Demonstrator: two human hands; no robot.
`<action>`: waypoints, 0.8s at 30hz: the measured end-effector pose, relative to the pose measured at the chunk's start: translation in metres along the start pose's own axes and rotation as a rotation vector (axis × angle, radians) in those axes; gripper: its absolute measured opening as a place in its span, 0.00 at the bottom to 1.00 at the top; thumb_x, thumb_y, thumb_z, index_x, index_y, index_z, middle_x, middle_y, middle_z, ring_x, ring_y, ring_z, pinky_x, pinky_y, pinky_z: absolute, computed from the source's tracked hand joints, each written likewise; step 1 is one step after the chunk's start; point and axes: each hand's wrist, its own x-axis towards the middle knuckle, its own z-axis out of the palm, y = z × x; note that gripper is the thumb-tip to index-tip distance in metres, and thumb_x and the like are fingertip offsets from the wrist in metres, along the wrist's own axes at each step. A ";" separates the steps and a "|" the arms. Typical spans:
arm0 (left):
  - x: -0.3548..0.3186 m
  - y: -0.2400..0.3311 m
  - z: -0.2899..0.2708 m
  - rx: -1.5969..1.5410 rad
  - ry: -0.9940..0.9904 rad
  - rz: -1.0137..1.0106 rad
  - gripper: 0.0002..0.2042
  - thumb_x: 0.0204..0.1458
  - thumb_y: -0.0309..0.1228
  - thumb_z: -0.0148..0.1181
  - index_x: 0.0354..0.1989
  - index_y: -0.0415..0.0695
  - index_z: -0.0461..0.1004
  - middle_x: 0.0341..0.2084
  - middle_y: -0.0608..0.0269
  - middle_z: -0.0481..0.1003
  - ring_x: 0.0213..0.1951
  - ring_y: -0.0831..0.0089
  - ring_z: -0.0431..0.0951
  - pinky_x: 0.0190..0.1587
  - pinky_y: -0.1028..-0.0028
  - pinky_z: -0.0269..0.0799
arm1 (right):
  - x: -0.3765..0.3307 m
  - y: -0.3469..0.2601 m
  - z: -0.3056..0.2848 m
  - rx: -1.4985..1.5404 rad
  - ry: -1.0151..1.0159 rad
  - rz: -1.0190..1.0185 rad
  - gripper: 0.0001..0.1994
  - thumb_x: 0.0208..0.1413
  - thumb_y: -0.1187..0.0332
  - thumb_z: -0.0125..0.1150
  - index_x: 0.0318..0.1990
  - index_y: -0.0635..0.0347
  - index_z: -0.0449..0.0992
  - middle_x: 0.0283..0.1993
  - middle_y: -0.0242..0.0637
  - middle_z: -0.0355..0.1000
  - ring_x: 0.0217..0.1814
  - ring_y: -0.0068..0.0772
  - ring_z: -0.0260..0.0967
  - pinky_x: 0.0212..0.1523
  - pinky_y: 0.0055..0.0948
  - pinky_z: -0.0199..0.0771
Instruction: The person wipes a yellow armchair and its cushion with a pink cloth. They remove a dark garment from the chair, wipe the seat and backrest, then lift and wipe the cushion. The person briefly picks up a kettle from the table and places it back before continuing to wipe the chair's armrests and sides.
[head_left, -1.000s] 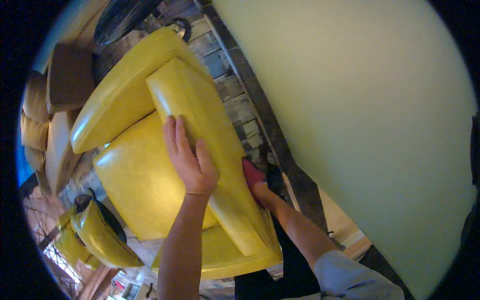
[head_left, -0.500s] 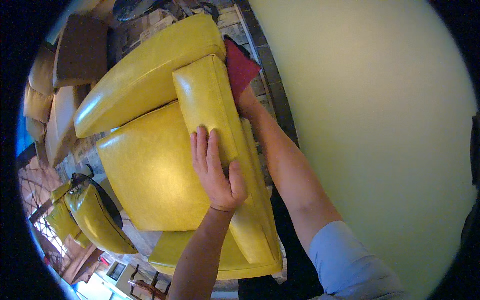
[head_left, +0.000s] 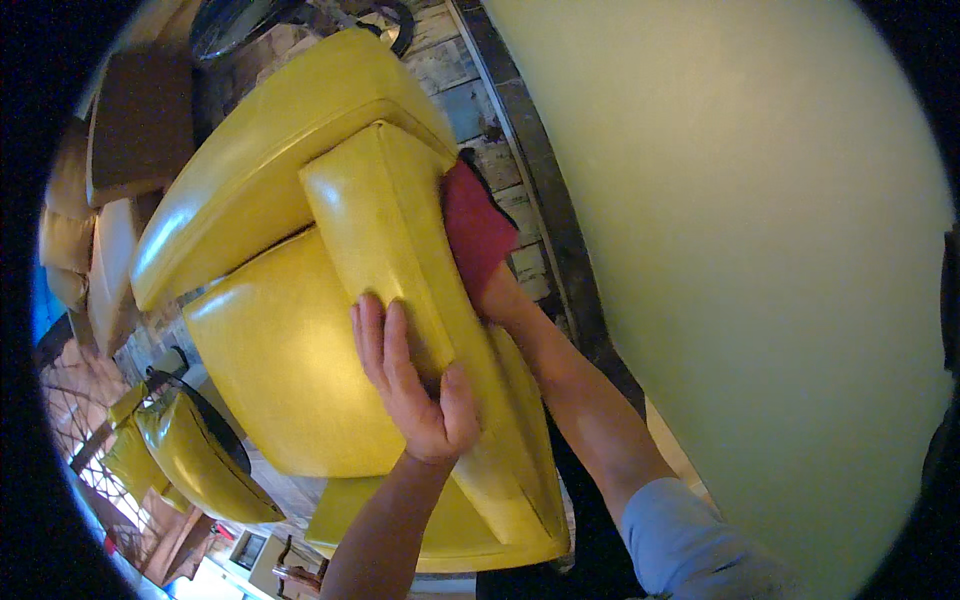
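Left hand (head_left: 415, 385): fingers (head_left: 372, 335) spread flat on the top face of the armrest (head_left: 400, 250) of the yellow armchair (head_left: 300, 330), thumb hooked over its right edge; open palm, bracing, gripping nothing.

Right hand (head_left: 500, 295): mostly hidden behind the armrest; it presses a red cloth (head_left: 475, 230) against the armrest's outer right side. How the fingers close round the cloth cannot be told.

Yellow armchair: glossy, leather-like; seat cushion (head_left: 290, 380) to the left of the armrest, curved backrest (head_left: 270, 160) at the far end. It stands close beside a pale green wall (head_left: 760, 250) on the right, with worn grey floorboards (head_left: 480, 110) showing in the narrow gap between.

Surroundings: a second yellow seat (head_left: 195, 450) lower left; tan and brown upholstered pieces (head_left: 130, 120) far left.

Risks, as judged: the cloth could slip free in the tight gap by the wall and drop to the floor; the bracing palm could slide on the slick surface if weight shifts onto it.

Packages, labels, signs: none legible; a small pale boxy item (head_left: 265, 555) at the lower edge is too unclear to identify.
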 end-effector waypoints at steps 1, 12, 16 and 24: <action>-0.001 0.001 0.002 -0.028 -0.003 0.006 0.34 0.61 0.36 0.49 0.74 0.31 0.54 0.76 0.35 0.48 0.77 0.43 0.46 0.77 0.51 0.40 | 0.011 0.012 -0.003 0.006 0.017 -0.010 0.30 0.73 0.47 0.42 0.68 0.64 0.67 0.64 0.39 0.69 0.66 0.33 0.64 0.68 0.31 0.61; 0.000 -0.009 -0.005 -0.001 -0.028 0.006 0.44 0.53 0.41 0.61 0.75 0.31 0.50 0.75 0.32 0.46 0.76 0.41 0.47 0.76 0.49 0.41 | -0.094 0.168 -0.033 -0.255 0.127 0.096 0.28 0.72 0.50 0.47 0.64 0.67 0.69 0.60 0.44 0.74 0.65 0.38 0.68 0.65 0.32 0.65; 0.000 -0.011 -0.003 -0.027 -0.021 0.021 0.44 0.53 0.40 0.60 0.75 0.32 0.49 0.75 0.34 0.45 0.76 0.43 0.46 0.76 0.49 0.39 | -0.172 0.080 -0.069 -0.737 -0.259 0.329 0.27 0.68 0.70 0.48 0.73 0.69 0.56 0.69 0.54 0.66 0.74 0.52 0.61 0.70 0.38 0.63; 0.000 -0.012 0.002 -0.132 -0.028 -0.034 0.44 0.53 0.40 0.58 0.75 0.30 0.48 0.76 0.34 0.44 0.77 0.43 0.44 0.76 0.49 0.38 | -0.086 -0.084 -0.012 -0.520 -0.207 -0.467 0.29 0.63 0.73 0.45 0.73 0.70 0.57 0.74 0.58 0.59 0.77 0.53 0.57 0.74 0.37 0.58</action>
